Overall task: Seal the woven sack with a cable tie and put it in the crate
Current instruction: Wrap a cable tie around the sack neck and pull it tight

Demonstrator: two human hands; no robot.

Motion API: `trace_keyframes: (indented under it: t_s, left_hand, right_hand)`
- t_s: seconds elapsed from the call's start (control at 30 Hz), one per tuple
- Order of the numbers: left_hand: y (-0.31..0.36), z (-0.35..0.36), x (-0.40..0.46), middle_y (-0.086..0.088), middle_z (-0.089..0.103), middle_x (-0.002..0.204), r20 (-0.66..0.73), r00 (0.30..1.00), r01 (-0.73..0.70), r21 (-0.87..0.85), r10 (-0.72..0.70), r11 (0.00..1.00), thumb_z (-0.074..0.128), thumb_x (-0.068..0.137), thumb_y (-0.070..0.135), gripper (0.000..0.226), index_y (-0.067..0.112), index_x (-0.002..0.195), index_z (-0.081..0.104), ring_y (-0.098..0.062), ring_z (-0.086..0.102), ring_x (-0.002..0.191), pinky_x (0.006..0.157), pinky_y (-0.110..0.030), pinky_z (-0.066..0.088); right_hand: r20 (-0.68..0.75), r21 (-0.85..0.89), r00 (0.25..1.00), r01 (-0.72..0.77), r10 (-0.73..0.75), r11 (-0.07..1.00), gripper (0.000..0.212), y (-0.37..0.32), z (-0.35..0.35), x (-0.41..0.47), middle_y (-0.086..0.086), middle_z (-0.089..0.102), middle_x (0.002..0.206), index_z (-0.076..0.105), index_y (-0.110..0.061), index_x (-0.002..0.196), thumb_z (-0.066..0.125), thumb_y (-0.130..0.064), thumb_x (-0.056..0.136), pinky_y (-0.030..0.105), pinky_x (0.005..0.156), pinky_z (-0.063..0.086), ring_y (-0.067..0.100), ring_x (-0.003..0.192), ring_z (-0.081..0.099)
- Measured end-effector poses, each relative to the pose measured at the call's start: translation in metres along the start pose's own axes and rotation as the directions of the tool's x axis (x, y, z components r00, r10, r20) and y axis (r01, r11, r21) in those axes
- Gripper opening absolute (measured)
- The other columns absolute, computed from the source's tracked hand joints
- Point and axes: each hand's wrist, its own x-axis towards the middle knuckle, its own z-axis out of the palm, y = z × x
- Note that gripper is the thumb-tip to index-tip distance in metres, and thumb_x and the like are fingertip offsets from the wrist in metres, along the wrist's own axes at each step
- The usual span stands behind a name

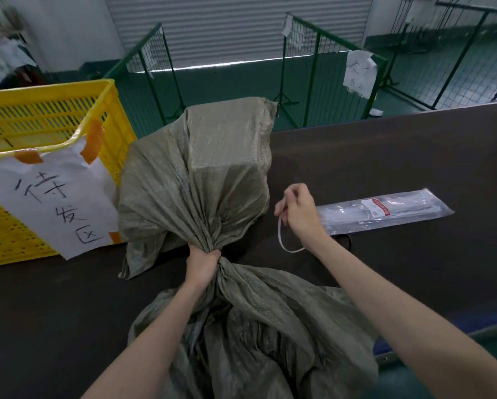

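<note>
A grey-green woven sack (212,168) lies on the dark table (385,156), bulging around a box-shaped load. My left hand (202,264) squeezes its gathered neck tight, and the loose mouth of the sack spreads toward me. To the right of the sack, my right hand (299,210) pinches a white cable tie (281,240) that curves down in a loop below my wrist, apart from the sack. The yellow slatted crate (48,119) stands at the left, touching the sack's side.
A clear packet of cable ties (385,211) lies on the table right of my right hand. A white handwritten sheet (54,197) is taped to the crate's front. Green mesh barriers (313,53) stand on the floor beyond the table's far edge.
</note>
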Motion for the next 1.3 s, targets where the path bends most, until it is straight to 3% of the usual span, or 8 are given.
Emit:
trace_keyframes:
  t_s: [0.1, 0.4, 0.57, 0.7, 0.93, 1.07, 1.2, 1.3]
  left_hand:
    - [-0.003, -0.006, 0.002, -0.003, 0.051, 0.136, 0.055, 0.998, -0.004, -0.012, 0.005, 1.0, 0.06, 0.08, 0.015, 0.074, 0.015, 0.147, 0.029, -0.022, 0.049, 0.122, 0.108, -0.032, 0.034]
    - [-0.005, -0.012, 0.003, -0.008, 0.058, 0.127, 0.1, 0.995, 0.027, -0.044, -0.023, 0.999, 0.062, 0.073, 0.013, 0.072, 0.01, 0.141, 0.038, -0.022, 0.056, 0.113, 0.103, -0.031, 0.04]
    - [-0.014, -0.014, 0.011, -0.006, 0.063, 0.122, 0.102, 0.994, 0.035, -0.055, -0.029, 0.998, 0.064, 0.061, 0.022, 0.078, 0.013, 0.136, 0.044, -0.021, 0.059, 0.109, 0.104, -0.04, 0.045]
    - [-0.008, -0.014, 0.004, -0.006, 0.061, 0.121, 0.1, 0.994, 0.047, -0.063, -0.04, 0.997, 0.062, 0.067, 0.018, 0.076, 0.013, 0.139, 0.04, -0.024, 0.057, 0.111, 0.105, -0.04, 0.043]
    - [-0.012, -0.012, 0.006, -0.005, 0.063, 0.122, 0.091, 0.995, 0.053, -0.087, -0.045, 0.995, 0.065, 0.064, 0.022, 0.076, 0.015, 0.137, 0.044, -0.023, 0.059, 0.11, 0.104, -0.042, 0.044]
    - [-0.016, -0.012, 0.01, -0.001, 0.063, 0.121, 0.084, 0.995, 0.064, -0.092, -0.056, 0.994, 0.068, 0.06, 0.029, 0.083, 0.019, 0.138, 0.043, -0.023, 0.058, 0.111, 0.106, -0.045, 0.042]
    - [-0.017, -0.011, 0.01, -0.003, 0.062, 0.123, 0.098, 0.993, 0.079, -0.101, -0.069, 0.992, 0.066, 0.063, 0.026, 0.08, 0.017, 0.139, 0.042, -0.023, 0.058, 0.111, 0.105, -0.043, 0.043]
    - [-0.018, -0.01, 0.011, -0.002, 0.062, 0.124, 0.097, 0.993, 0.072, -0.11, -0.061, 0.991, 0.067, 0.066, 0.025, 0.079, 0.016, 0.14, 0.042, -0.021, 0.058, 0.111, 0.105, -0.042, 0.044]
  right_hand:
    - [-0.027, 0.197, 1.0, -0.007, 0.013, 0.98, 0.02, -0.035, 0.009, 0.007, 0.008, 0.052, 0.061, 0.04, -0.016, 0.084, 0.032, -0.012, 0.102, 0.021, 0.04, 0.035, 0.007, 0.039, 0.04]
    - [-0.207, 0.65, 0.949, -0.049, 0.239, 0.758, 0.019, -0.093, 0.012, 0.033, 0.005, 0.051, 0.061, 0.038, -0.016, 0.086, 0.029, -0.012, 0.102, 0.023, 0.041, 0.032, 0.011, 0.04, 0.035]
    - [-0.471, 0.451, 0.86, 0.042, 0.198, 0.891, 0.022, -0.052, 0.012, 0.035, 0.006, 0.054, 0.066, 0.036, -0.022, 0.082, 0.029, -0.013, 0.101, 0.026, 0.054, 0.039, 0.013, 0.052, 0.046]
    - [-0.55, 0.387, 0.802, -0.001, 0.232, 0.922, 0.025, -0.004, 0.01, 0.029, 0.006, 0.055, 0.067, 0.034, -0.026, 0.08, 0.027, -0.011, 0.099, 0.03, 0.063, 0.04, 0.016, 0.059, 0.051]
    - [-0.487, 0.46, 0.717, -0.274, 0.498, 0.844, 0.009, 0.058, 0.0, 0.012, 0.011, 0.06, 0.074, 0.03, -0.012, 0.098, 0.021, -0.012, 0.1, 0.021, 0.039, 0.038, 0.017, 0.048, 0.046]
    - [-0.337, 0.542, 0.695, -0.408, 0.635, 0.735, 0.026, 0.076, -0.005, 0.01, 0.025, 0.065, 0.104, 0.044, -0.002, 0.106, 0.026, -0.02, 0.102, 0.026, 0.052, 0.049, 0.022, 0.061, 0.06]
    - [-0.101, 0.646, 0.723, -0.474, 0.683, 0.597, 0.041, 0.085, -0.005, 0.006, 0.025, 0.058, 0.122, 0.043, 0.003, 0.127, 0.043, -0.029, 0.1, 0.032, 0.093, 0.048, 0.033, 0.115, 0.059]
    - [-0.052, 0.616, 0.741, -0.504, 0.67, 0.605, 0.033, 0.095, 0.002, 0.005, 0.022, 0.063, 0.096, 0.049, 0.015, 0.122, 0.053, 0.002, 0.092, 0.018, 0.068, 0.056, 0.028, 0.088, 0.066]
